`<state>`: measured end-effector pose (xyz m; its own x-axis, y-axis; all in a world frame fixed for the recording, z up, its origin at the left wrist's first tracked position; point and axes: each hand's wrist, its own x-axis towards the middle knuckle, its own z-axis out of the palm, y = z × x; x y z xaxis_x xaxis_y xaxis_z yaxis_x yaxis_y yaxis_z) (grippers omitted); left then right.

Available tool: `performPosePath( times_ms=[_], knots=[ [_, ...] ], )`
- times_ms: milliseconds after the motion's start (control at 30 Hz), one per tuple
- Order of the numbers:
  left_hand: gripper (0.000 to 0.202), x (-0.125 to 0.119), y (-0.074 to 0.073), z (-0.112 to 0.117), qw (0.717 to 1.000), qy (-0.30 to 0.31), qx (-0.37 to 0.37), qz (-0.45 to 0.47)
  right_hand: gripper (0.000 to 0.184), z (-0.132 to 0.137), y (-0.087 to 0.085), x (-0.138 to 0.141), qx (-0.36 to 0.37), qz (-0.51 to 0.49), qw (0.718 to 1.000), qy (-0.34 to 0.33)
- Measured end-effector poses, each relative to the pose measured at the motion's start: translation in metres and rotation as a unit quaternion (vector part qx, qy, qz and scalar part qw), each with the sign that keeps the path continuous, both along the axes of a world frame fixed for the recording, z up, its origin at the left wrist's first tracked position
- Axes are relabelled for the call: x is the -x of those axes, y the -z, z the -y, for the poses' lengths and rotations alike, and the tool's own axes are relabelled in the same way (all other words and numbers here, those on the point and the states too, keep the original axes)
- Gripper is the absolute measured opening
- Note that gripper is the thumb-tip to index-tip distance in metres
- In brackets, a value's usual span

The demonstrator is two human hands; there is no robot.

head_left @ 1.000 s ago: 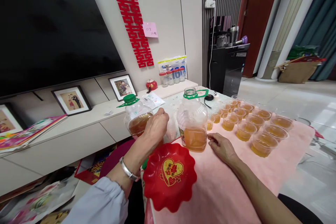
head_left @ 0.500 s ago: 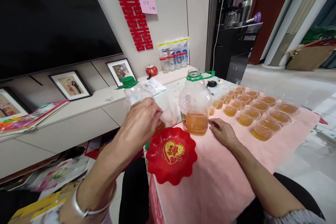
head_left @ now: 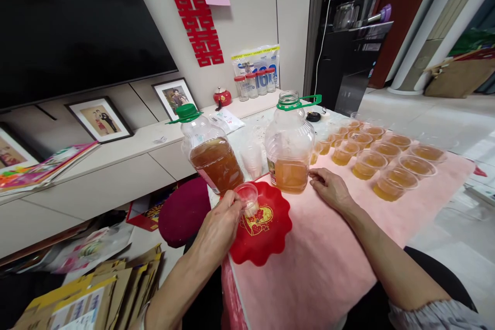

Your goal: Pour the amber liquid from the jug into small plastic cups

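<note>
- The red scalloped plate (head_left: 266, 240) lies at the counter's (head_left: 257, 131) left edge, on the pink cloth (head_left: 309, 258).
- The open jug (head_left: 291, 152) stands between the left hand (head_left: 221, 221) and the filled cups (head_left: 369, 165).
- A stack of clear cups (head_left: 252, 157) sits between the two jugs, beyond the plate.
- A round black object (head_left: 313, 117) lies near the counter's far edge.
- Beyond that edge, a cabinet (head_left: 116, 165) bears four red-lidded jars (head_left: 255, 85) and framed photographs (head_left: 99, 119).
- The capped jug (head_left: 214, 157), at the counter's left edge, contains darker amber liquid under a green cap.
- The open jug holds lighter amber liquid in its lower part.
- The filled cups stand in rows toward the counter's right edge, each with amber liquid.
- Left fingers grip a clear cup (head_left: 248, 196) over the plate; contact with the plate cannot be determined.
- Right hand (head_left: 330, 188) rests on the cloth, fingers loosely curled beside the open jug's base; touch cannot be confirmed.
</note>
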<state>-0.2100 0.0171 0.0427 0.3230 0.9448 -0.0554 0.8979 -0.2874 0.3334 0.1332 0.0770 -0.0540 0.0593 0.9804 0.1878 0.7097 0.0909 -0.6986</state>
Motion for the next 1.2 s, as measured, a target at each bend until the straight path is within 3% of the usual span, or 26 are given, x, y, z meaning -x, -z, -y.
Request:
performPosePath(
  times_ms=[133,233,367,467,600,733,933,1100,1200],
  knots=[
    [0.044,0.000,0.015,-0.002,1.000,0.008,-0.001,0.024,0.033,0.000,0.000,0.000,0.001,-0.005,1.000,-0.001],
    [0.045,-0.003,0.016,0.001,1.000,0.005,0.000,0.026,0.033,-0.001,0.001,-0.001,-0.001,-0.013,1.000,-0.002],
    [0.044,-0.005,0.003,0.011,0.999,-0.012,0.008,-0.031,0.032,-0.001,0.002,0.000,-0.012,-0.036,0.999,-0.001],
    [0.055,-0.006,-0.013,0.020,0.998,-0.033,0.026,-0.051,0.032,0.000,0.002,0.002,-0.032,-0.065,0.997,0.001],
    [0.062,-0.019,-0.031,0.027,0.997,-0.075,-0.013,0.026,0.033,0.001,-0.003,0.005,-0.065,-0.112,0.992,-0.001],
    [0.072,-0.055,-0.037,0.022,0.984,-0.076,-0.034,0.158,0.036,0.004,-0.009,0.008,-0.081,-0.154,0.985,-0.023],
    [0.109,-0.113,-0.016,-0.005,0.940,-0.127,-0.027,0.315,0.047,0.010,-0.017,0.014,-0.085,-0.195,0.974,-0.073],
    [0.119,-0.132,0.010,-0.036,0.904,-0.133,-0.020,0.406,0.063,0.008,-0.014,0.018,-0.086,-0.209,0.969,-0.099],
    [0.115,-0.137,0.023,-0.051,0.892,-0.123,-0.034,0.434,0.070,0.005,-0.010,0.019,-0.088,-0.221,0.965,-0.110]
  ],
)
